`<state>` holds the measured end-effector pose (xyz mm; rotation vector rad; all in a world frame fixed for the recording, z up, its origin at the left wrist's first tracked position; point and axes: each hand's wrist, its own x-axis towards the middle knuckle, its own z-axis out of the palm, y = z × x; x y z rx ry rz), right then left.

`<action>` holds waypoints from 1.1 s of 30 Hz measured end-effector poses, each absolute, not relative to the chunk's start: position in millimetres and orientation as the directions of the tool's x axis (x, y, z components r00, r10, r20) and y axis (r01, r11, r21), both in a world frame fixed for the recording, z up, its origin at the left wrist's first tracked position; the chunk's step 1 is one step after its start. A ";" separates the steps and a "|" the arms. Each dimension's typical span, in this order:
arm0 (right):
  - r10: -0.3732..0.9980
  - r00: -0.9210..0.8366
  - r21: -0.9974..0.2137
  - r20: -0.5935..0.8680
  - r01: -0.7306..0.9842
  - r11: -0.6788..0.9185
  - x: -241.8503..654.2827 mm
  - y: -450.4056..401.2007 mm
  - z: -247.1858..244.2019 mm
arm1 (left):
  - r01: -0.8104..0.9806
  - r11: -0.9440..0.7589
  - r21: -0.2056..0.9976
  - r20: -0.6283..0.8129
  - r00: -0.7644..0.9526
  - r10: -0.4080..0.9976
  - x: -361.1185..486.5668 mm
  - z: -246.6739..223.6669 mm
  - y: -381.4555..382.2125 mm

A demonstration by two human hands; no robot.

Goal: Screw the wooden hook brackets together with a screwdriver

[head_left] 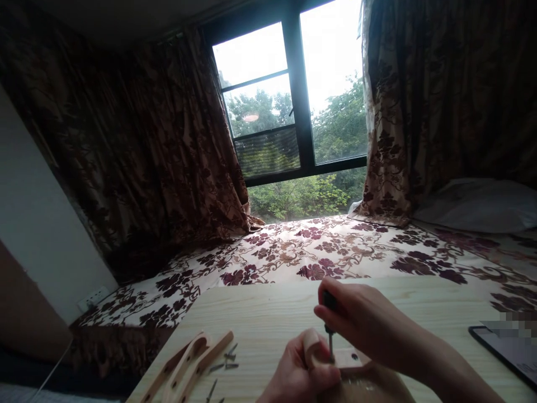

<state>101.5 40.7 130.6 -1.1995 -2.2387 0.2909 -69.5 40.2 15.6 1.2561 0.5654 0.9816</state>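
Note:
My right hand (pixel 356 310) is wrapped round the dark handle of a screwdriver (pixel 330 341), held upright with its tip down at a pale wooden hook (pixel 350 358). A screw hole shows in the hook's flat part, to the right of the tip. My left hand (pixel 296 369) grips the hook's curved end from the left, fingers close to the screwdriver tip. Beneath the hook is a brownish flat piece (pixel 375 386), partly hidden by my right forearm. To the left, several similar wooden hooks (pixel 188 366) with holes lie beside loose screws (pixel 231 366).
Pale wood grain covers the tabletop (pixel 251 313). A dark-edged device with a screen (pixel 509 355) lies at its right side. Beyond the far edge spreads a floral cloth (pixel 285 252), below a window (pixel 308 112) between patterned curtains (pixel 180 140).

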 end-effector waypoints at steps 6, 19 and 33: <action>0.846 -0.327 -0.382 0.420 0.783 0.492 97.1 45.2 128.2 | -0.300 0.062 0.952 0.090 0.468 0.879 -65.6 28.7 35.7; 0.796 -0.464 -0.457 0.389 0.653 0.604 104.7 41.7 130.3 | -0.268 0.031 0.963 0.101 0.463 0.880 -67.1 27.6 36.2; 0.779 -0.499 -0.482 0.380 0.612 0.627 109.5 38.0 133.3 | -0.294 0.025 0.956 0.125 0.482 0.867 -68.8 21.2 37.2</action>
